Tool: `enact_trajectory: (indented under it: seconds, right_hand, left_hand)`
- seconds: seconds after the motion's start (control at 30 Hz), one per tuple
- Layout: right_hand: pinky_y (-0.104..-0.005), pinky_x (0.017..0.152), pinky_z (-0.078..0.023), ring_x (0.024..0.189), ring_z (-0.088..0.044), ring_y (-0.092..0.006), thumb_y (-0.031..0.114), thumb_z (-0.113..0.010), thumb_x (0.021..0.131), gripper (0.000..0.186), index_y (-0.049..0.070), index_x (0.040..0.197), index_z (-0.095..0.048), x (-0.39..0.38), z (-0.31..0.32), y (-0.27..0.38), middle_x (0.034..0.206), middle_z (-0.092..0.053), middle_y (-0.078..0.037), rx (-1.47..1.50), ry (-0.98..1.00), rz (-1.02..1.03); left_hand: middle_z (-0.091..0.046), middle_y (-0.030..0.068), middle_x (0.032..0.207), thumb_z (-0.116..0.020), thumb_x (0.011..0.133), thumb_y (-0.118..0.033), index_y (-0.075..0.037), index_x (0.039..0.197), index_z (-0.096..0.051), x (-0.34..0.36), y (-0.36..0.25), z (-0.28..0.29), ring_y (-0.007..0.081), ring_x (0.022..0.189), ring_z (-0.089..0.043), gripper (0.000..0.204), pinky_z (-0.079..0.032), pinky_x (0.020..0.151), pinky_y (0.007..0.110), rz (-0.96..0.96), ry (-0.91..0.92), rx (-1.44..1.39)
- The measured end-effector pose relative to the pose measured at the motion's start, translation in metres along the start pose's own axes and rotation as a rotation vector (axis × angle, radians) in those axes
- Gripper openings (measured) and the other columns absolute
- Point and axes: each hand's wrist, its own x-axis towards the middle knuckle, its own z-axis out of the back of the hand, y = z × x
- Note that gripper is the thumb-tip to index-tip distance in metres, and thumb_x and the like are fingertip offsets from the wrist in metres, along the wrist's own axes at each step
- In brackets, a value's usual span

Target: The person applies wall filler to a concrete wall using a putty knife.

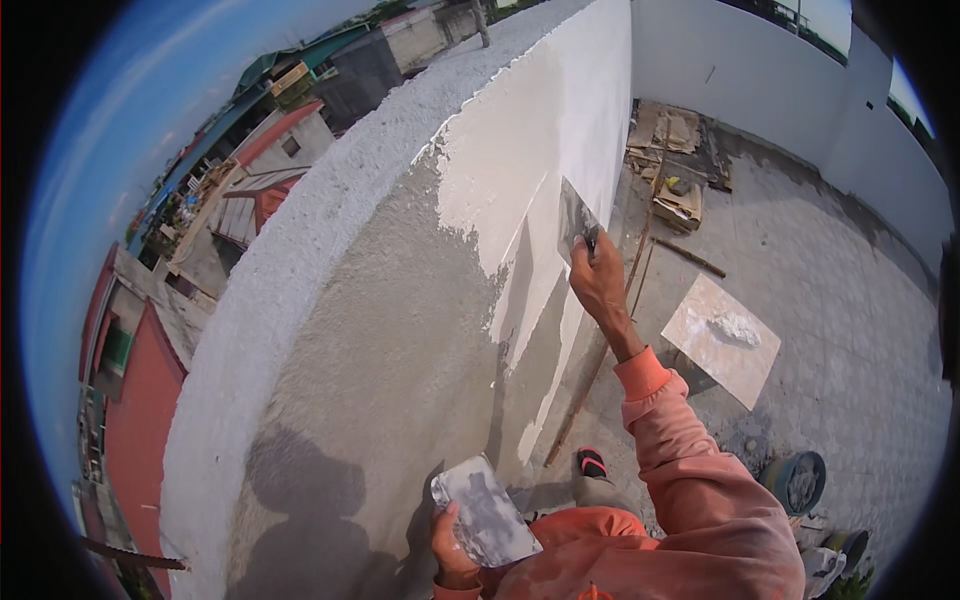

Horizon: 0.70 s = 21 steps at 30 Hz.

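My right hand [602,285], arm stretched forward, grips a wide putty knife [576,215] by its handle. The blade lies against the wall, over its white coat. Fresh white putty [505,150] covers the far upper part of the wall and runs down in streaks. Nearer to me the wall is bare grey plaster [385,320]. Low in front of my body, my left hand [455,548] holds a flat rectangular metal plate [485,508] smeared with white putty. My fingers under the plate are partly hidden.
On the tiled floor to the right lies a square board [760,378] with a putty heap [735,329]. A bucket [800,482] stands nearer. Long wooden sticks [578,405] lie along the wall's foot; cardboard pieces [672,130] lie farther off. Rooftops [150,400] show beyond the wall.
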Motion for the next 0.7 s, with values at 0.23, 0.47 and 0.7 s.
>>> enact_trajectory:
  seconds: [0.23, 0.47, 0.7]
  right_hand:
    - [-0.0423, 0.076, -0.051, 0.083, -0.068, -0.0341, 0.018, -0.051, 0.094, 0.036, -0.005, 0.12, -0.059, 0.149, -0.033, -0.069, 0.091, -0.067, -0.026, -0.118, -0.162, 0.1]
    - [-0.0341, 0.073, -0.054, 0.093, -0.066, -0.0279, 0.004, -0.05, 0.094, 0.043, 0.0, 0.136, -0.054, 0.079, -0.056, -0.023, 0.118, -0.062, -0.02, 0.045, 0.003, 0.148]
    - [-0.0423, 0.103, -0.046, 0.122, -0.053, -0.0387, -0.005, -0.053, 0.08, 0.06, 0.001, 0.14, -0.049, -0.051, -0.058, 0.021, 0.129, -0.053, -0.023, 0.005, 0.031, 0.35]
  left_hand:
    - [-0.062, 0.0163, 0.129, -0.051, 0.093, -0.02, 0.001, 0.137, -0.052, -0.003, 0.002, -0.011, 0.0316, 0.116, -0.062, 0.05, -0.049, 0.1, 0.044, -0.036, -0.098, 0.015]
    - [-0.062, 0.0162, 0.129, -0.053, 0.092, -0.021, 0.002, 0.137, -0.052, -0.005, -0.005, 0.001, 0.0312, 0.115, -0.062, 0.05, -0.048, 0.101, 0.044, -0.032, -0.078, -0.01]
    - [-0.065, 0.0173, 0.121, -0.055, 0.09, -0.025, 0.002, 0.134, -0.052, -0.002, -0.007, -0.007, 0.0319, 0.106, -0.066, 0.052, -0.053, 0.093, 0.044, -0.014, -0.024, 0.007]
